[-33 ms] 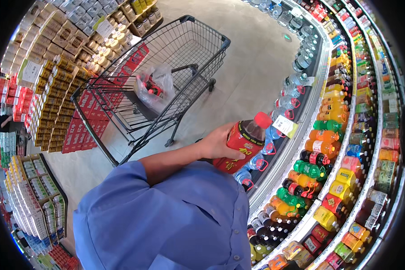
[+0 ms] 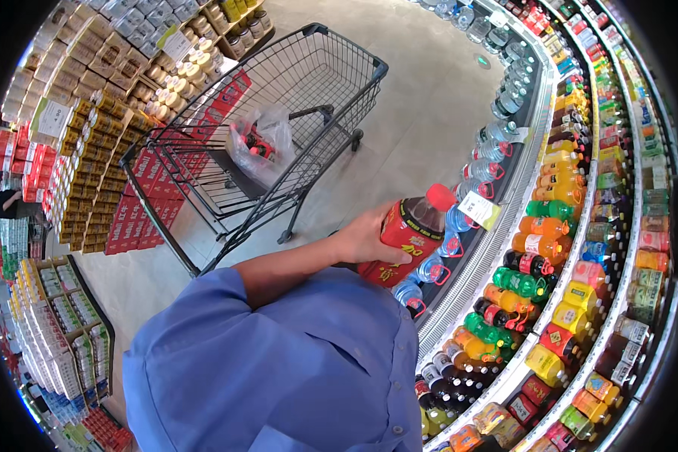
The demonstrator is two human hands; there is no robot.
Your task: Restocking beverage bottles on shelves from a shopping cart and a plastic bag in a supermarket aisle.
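Note:
My left hand (image 2: 363,239) is wrapped round a large plastic drink bottle (image 2: 412,232) with a red label, dark liquid and a red cap. Its fingers grip the label side, with the thumb lying across the front. The bottle is tilted, cap up and toward the shelves on the right, in front of my chest. My right hand does not show. Beyond my left forearm stands a grey wire shopping cart (image 2: 309,139). A clear plastic bag (image 2: 267,143) with red and dark items, too small to name, sits in it.
On the right, a long curved shelf (image 2: 467,297) bears rows of coloured drink bottles. Large water bottles (image 2: 490,151) line its lower ledge. At left rise stacked cans (image 2: 94,139) and red cartons (image 2: 143,200). Grey floor (image 2: 422,105) lies between cart and shelf.

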